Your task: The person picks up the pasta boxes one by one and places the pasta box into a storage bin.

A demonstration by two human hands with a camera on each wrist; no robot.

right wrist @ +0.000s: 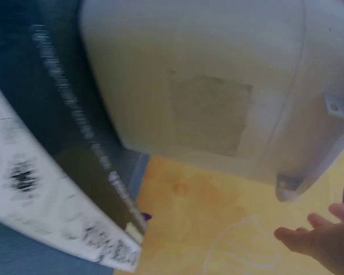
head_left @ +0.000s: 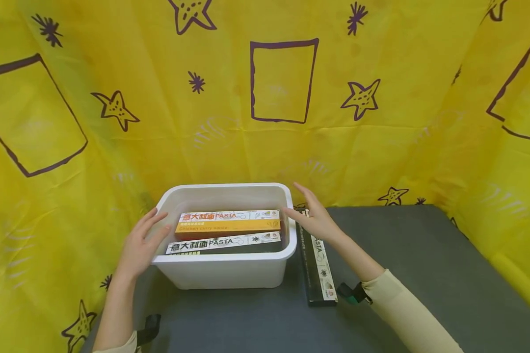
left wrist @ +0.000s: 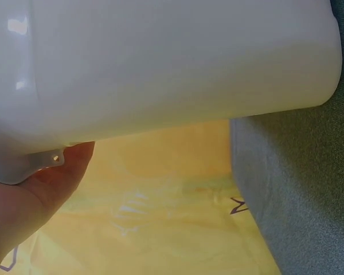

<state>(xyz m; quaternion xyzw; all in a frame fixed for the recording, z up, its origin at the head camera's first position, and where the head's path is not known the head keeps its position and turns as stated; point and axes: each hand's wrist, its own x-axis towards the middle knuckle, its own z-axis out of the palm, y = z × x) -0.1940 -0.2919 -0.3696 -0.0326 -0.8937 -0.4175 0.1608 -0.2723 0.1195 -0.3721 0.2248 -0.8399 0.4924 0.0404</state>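
A white plastic bin (head_left: 223,273) stands on the grey table in the head view. Inside it lie an orange box of pasta (head_left: 229,226) and, nearer me, a black box of pasta (head_left: 234,243). My left hand (head_left: 138,246) rests at the bin's left rim, fingers extended; the left wrist view shows this hand (left wrist: 37,200) against the lip. On the other side my right hand (head_left: 317,221) is beside the right rim, fingers spread and nothing in them. In the right wrist view, a gap shows between its fingers (right wrist: 301,238) and the rim.
Another black pasta box (head_left: 316,269) lies on the table just right of the bin, partly beneath my right hand. Yellow patterned cloth (head_left: 282,152) hangs behind and along both sides. The grey tabletop (head_left: 402,255) extends to the right.
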